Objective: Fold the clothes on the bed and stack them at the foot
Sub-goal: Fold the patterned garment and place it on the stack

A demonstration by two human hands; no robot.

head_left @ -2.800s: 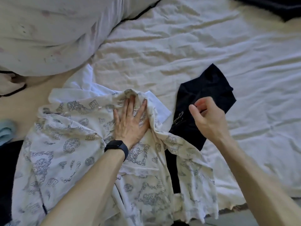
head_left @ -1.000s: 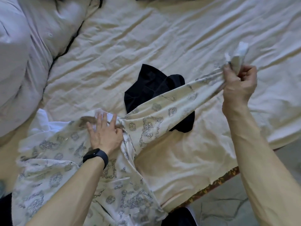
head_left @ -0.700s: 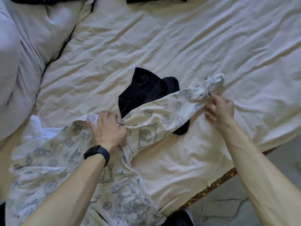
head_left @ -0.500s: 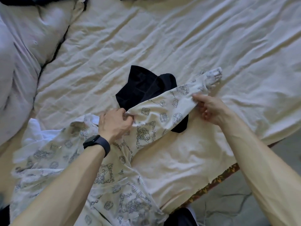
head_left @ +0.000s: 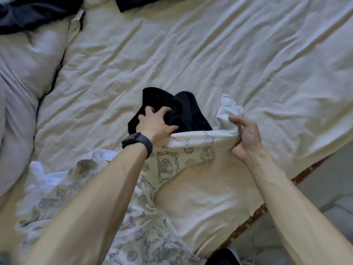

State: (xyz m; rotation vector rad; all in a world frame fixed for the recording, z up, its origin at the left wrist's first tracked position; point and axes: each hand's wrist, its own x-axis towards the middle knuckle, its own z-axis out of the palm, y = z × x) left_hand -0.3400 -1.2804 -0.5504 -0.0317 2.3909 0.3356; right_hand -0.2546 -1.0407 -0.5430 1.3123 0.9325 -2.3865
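The left hand (head_left: 156,124) is seen laid on a black garment (head_left: 188,109), its fingers curled into the cloth and bunching it, with the thumb just at the folded edge of a printed shirt (head_left: 168,165). A dark watch (head_left: 138,143) is worn on that wrist. The right hand (head_left: 246,138) is closed on the shirt's sleeve (head_left: 198,142), which is pinched between thumb and fingers at a fold, so that the pale cuff (head_left: 229,108) stands up above the knuckles. The sleeve is stretched between the two hands and is laid over the near edge of the black garment. The rest of the printed shirt is spread, crumpled, below the left forearm, towards the near left of the bed, and a white cloth (head_left: 41,175) is partly covered by it. Everything is carried by a wrinkled cream sheet (head_left: 210,54). A pillow (head_left: 24,64) is seen at the left, dark clothes (head_left: 28,12) at the far left corner, and a strip of floor (head_left: 324,188) at the right.
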